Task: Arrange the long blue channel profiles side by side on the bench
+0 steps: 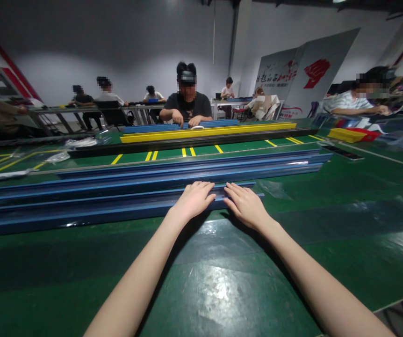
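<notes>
The nearest long blue channel [82, 216] lies on the green table, its right end under my hands. My left hand [193, 200] rests on it with fingers stretched toward its far rim and thumb pointing right. A little to the right, my right hand [245, 203] lies across the channel close to its end, fingers stretched out, thumb apart. The two hands stand a short gap apart, and the channel shows between them. Just beyond are more blue channels [117, 182], lying roughly parallel to it. The undersides of both hands are hidden.
Across the green table [201, 281] lie a yellow strip [208, 133] and a black strip [173, 143]. A co-worker [187, 100] sits opposite, hands at another blue strip. Yellow and red bins [345, 135] and a dark flat device [343, 152] are at right; plastic film [278, 189] lies nearby.
</notes>
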Demonstrator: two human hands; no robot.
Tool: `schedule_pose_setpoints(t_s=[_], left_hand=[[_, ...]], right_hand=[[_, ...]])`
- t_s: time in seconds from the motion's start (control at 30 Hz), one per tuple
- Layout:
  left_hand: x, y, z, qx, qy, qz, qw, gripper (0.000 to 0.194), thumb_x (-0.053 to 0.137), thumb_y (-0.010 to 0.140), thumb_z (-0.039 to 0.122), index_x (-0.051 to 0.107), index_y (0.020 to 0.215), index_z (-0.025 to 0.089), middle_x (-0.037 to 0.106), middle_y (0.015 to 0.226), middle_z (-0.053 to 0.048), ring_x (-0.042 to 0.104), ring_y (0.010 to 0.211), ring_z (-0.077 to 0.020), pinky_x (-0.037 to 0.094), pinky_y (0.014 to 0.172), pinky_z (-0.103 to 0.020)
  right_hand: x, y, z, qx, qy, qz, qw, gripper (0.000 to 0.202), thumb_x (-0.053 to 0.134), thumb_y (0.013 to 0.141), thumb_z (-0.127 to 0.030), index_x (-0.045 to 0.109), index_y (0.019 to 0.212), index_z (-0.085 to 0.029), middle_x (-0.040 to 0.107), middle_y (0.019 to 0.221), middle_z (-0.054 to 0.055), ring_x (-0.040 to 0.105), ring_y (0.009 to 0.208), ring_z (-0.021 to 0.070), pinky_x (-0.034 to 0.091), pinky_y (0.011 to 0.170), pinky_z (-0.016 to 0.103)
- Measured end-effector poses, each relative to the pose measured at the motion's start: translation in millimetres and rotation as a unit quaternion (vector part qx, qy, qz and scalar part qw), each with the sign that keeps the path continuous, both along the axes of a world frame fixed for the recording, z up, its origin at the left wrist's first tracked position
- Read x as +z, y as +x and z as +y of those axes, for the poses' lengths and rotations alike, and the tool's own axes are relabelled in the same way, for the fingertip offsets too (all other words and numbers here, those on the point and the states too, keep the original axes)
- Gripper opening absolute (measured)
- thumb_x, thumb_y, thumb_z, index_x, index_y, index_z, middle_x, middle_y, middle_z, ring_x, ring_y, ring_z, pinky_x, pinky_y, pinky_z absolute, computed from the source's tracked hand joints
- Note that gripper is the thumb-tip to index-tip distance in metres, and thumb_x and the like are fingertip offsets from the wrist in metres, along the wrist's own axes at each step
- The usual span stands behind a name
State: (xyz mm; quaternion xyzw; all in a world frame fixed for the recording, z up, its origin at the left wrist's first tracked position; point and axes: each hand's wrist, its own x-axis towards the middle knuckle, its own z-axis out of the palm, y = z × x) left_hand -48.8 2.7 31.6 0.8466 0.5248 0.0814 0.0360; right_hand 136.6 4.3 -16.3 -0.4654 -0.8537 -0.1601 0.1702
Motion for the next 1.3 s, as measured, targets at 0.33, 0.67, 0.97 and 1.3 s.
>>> schedule_pose_setpoints(t_s=[0.33,0.67,0.97,1.3], left_hand=[[8.5,-5,1,0.016,-0.011,0.02,1.0,0.039,0.036,0.088,0.035,0.052,0.119,0.018,0.057,0.12,-0.006,0.051,0.11,-0.0218,0.038,0.093,-0.033],[16.1,-11,0,0.107,0.026,0.073,0.991,0.033,0.034,0.087,0.034,0.061,0.098,0.019,0.065,0.101,-0.007,0.059,0.096,-0.0248,0.045,0.078,-0.036],[15.1,-7,-5,0.132,0.043,0.101,0.985,0.032,0.035,0.087,0.032,0.061,0.097,0.017,0.063,0.1,-0.009,0.058,0.093,-0.0253,0.046,0.076,-0.036],[7.6,9,-9,0.013,0.038,0.054,0.998,0.031,0.038,0.088,0.034,0.058,0.107,0.02,0.06,0.111,-0.005,0.053,0.102,-0.0213,0.043,0.085,-0.031]], right_hand=[[21.0,15,-1,-0.194,0.0,0.029,0.981,0.045,0.024,0.092,-0.038,0.062,0.082,-0.017,0.068,0.086,0.007,0.062,0.078,0.0179,0.036,0.063,0.027],[20.4,19,1,-0.219,-0.003,0.019,0.975,0.045,0.026,0.092,-0.038,0.062,0.075,-0.017,0.068,0.082,0.007,0.06,0.072,0.0163,0.029,0.059,0.027],[11.0,3,-4,-0.115,0.015,0.008,0.993,0.046,0.025,0.092,-0.038,0.064,0.09,-0.015,0.066,0.096,0.01,0.055,0.09,0.019,0.033,0.075,0.029],[14.2,9,-1,-0.111,0.023,0.022,0.993,0.042,0.027,0.092,-0.037,0.064,0.091,-0.016,0.065,0.1,0.007,0.053,0.091,0.0182,0.031,0.075,0.029]])
